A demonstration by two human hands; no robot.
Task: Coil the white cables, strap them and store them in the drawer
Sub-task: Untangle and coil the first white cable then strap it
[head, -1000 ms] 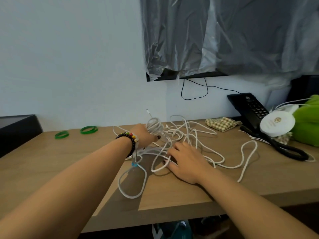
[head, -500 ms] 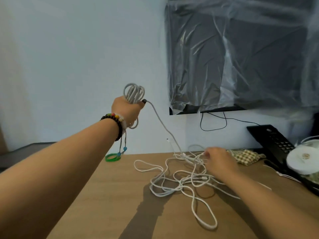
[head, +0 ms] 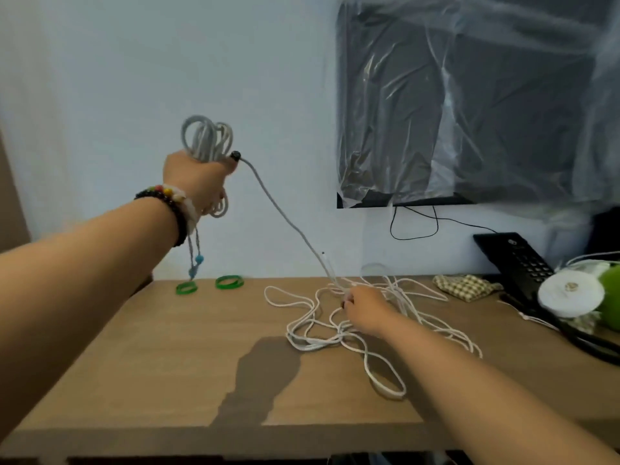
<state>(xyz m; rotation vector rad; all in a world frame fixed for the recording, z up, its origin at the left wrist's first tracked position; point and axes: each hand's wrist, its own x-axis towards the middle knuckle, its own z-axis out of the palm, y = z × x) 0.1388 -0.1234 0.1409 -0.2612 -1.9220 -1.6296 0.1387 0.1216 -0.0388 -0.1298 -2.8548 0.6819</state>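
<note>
- Left hand raised high above the desk, fingers curled tight round a coil of white cable; loops stick up over the fist, a few hang out below the palm.
- Beaded bracelet on the left wrist w/ a cord & blue beads dangling.
- One strand of cable runs taut from the left fist down & right to the right hand.
- Right hand low over the desk, on top of the tangle; fingers look pinched on the strand near the plug end, but the view is blurred so the exact grip is unclear.
- Loose white cables lie in a messy pile on the desk centre-right, under & around the right hand; one long loop reaches toward the front edge.
- Two green rings lie flat at the back of the desk, near the wall, well apart from the cables.
- Checked cloth at the back right, just beside the pile.
- Black phone further right, w/ a white round disc & sth green next to it.
- Dark screen under plastic sheeting on the wall above; a thin black wire hangs below it.
</note>
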